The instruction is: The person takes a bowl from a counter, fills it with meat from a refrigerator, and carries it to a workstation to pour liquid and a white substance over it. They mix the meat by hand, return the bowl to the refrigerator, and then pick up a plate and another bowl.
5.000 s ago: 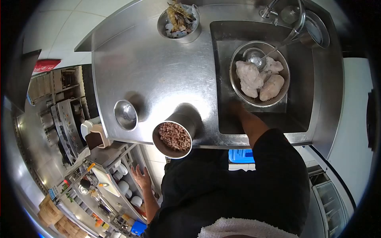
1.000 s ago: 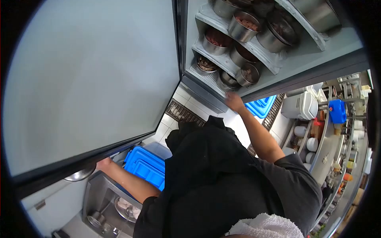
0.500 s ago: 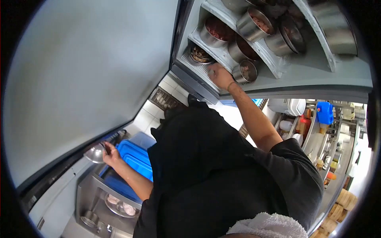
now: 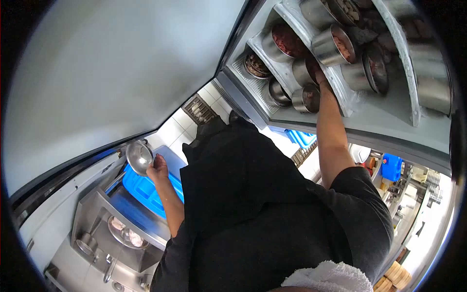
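A shiny metal bowl (image 4: pixel 139 158) is in my left hand (image 4: pixel 158 169), gripped at its rim, beside the open fridge door. My right hand (image 4: pixel 321 79) reaches into the fridge between metal pots, its fingers largely hidden in shadow; I cannot tell what they hold. Next to it are a dark-looking metal pot (image 4: pixel 302 72) and a smaller metal container (image 4: pixel 305 99) with some food inside. Red minced-looking food fills another pot (image 4: pixel 288 40) on the same shelf. On the lowest level sit a container of brownish pieces (image 4: pixel 256 64) and a round metal container (image 4: pixel 278 91).
The large fridge door (image 4: pixel 112 73) stands wide at left. Frosty shelf edges (image 4: pixel 340 90) separate the pots. Below my left arm are a blue lidded bin (image 4: pixel 141 190) and a steel sink (image 4: pixel 155 238) with a bowl of pale meat. Shelving with a blue jug (image 4: pixel 391 167) is at right.
My right hand has moved from the lowest level up and deeper among the pots on the shelf above. My left hand has lifted the bowl, tilting its inside into view.
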Tool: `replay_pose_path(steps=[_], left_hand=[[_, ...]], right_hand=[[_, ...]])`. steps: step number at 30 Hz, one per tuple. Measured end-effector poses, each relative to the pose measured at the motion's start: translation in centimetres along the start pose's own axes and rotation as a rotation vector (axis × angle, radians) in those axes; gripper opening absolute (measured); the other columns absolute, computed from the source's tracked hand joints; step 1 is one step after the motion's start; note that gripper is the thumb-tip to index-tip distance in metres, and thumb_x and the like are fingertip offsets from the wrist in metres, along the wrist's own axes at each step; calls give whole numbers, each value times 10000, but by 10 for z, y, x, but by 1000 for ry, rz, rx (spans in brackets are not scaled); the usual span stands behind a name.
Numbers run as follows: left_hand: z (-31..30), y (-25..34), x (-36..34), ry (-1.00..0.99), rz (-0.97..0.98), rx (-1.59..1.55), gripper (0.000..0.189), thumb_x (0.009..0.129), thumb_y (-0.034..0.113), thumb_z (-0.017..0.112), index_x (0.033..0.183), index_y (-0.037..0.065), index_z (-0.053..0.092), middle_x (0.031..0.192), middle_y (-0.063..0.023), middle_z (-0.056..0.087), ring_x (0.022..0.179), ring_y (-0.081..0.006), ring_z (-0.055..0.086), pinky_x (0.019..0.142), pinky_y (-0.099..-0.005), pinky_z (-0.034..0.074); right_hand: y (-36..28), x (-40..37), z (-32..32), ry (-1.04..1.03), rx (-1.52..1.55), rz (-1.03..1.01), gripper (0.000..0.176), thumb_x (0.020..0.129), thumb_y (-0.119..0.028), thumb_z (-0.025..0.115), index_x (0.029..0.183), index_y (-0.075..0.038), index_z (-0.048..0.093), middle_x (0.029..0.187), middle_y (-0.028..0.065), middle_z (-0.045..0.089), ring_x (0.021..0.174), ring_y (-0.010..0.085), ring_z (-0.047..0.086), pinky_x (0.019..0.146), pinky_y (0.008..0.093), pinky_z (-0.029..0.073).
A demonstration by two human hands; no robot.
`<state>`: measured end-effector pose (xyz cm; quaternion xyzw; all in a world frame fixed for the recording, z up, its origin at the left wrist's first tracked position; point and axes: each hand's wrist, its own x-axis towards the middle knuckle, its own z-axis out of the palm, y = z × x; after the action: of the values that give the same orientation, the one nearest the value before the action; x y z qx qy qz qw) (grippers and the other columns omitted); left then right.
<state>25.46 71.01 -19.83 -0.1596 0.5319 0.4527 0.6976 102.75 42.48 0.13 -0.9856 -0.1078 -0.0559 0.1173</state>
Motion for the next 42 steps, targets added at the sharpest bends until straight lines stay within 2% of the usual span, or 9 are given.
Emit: replay_pose_path(steps=[9, 11, 12, 17, 22, 24, 28, 34, 42], left_hand=[[-70, -7, 15, -77, 121, 567, 358, 941, 92, 492, 1256, -52, 583, 1117, -207, 675, 972, -355, 711, 753, -450, 657], [-61, -30, -4, 134, 107, 651, 372, 938, 99, 521, 1275, -43, 583, 1122, -195, 682, 934, -342, 725, 710, -440, 665], [-64, -36, -2, 68, 81, 694, 369, 941, 119, 544, 1268, -47, 587, 1118, -193, 689, 912, -333, 731, 688, -428, 665], [-29, -59, -12, -242, 123, 1018, 336, 948, 108, 541, 1223, -71, 611, 1109, -199, 708, 892, -312, 745, 681, -401, 658], [66, -105, -52, -240, -52, 1186, 409, 933, 170, 588, 1282, -44, 600, 1162, -191, 694, 938, -282, 735, 729, -359, 610], [105, -131, -63, -352, -46, 1272, 443, 935, 153, 560, 1339, -29, 554, 1155, -181, 681, 925, -274, 723, 735, -381, 610], [173, -187, -72, -598, -64, 1333, 558, 924, 154, 580, 1444, -11, 462, 1166, -171, 671, 962, -270, 700, 772, -413, 597], [271, -250, -132, -756, -76, 1477, 602, 946, 164, 562, 1507, 32, 389, 1340, -192, 582, 1137, -325, 656, 918, -439, 588], [330, -333, -169, -907, -213, 1304, 649, 1034, 293, 536, 1563, 46, 253, 1476, -247, 445, 1202, -368, 619, 980, -489, 600]], right_hand=[[-80, -6, 3, 110, 161, -293, 820, 913, -565, 628, 1498, -19, 446, 1550, 255, 438, 1463, 407, 368, 1214, 459, 294], [-116, -6, 5, -133, 331, -356, 877, 909, -599, 632, 1530, -16, 418, 1577, 257, 414, 1494, 402, 341, 1237, 458, 271], [-132, -3, 1, -338, 436, -345, 982, 862, -637, 690, 1555, -15, 374, 1587, 248, 403, 1506, 394, 321, 1244, 444, 266], [-148, 45, 53, -276, 15, -447, 1137, 724, -621, 810, 1592, -74, 321, 1594, 206, 405, 1502, 365, 341, 1247, 408, 278], [-161, 50, 63, -144, -132, -558, 967, 809, -554, 731, 1572, -95, 354, 1654, 190, 299, 1526, 351, 295, 1249, 422, 279], [-146, 77, 106, -443, 263, -471, 916, 853, -529, 689, 1583, -101, 339, 1664, 184, 284, 1536, 351, 270, 1256, 420, 259], [-101, 104, 147, -31, -32, -670, 845, 915, -473, 635, 1604, -109, 309, 1669, 166, 289, 1549, 344, 245, 1269, 410, 218], [-123, 65, 89, -272, 347, -488, 820, 955, -431, 639, 1617, -102, 284, 1675, 171, 278, 1551, 348, 241, 1267, 407, 209], [-118, 61, 94, 94, 366, -466, 657, 993, -398, 609, 1540, -86, 425, 1591, 164, 413, 1474, 334, 366, 1222, 408, 282]])
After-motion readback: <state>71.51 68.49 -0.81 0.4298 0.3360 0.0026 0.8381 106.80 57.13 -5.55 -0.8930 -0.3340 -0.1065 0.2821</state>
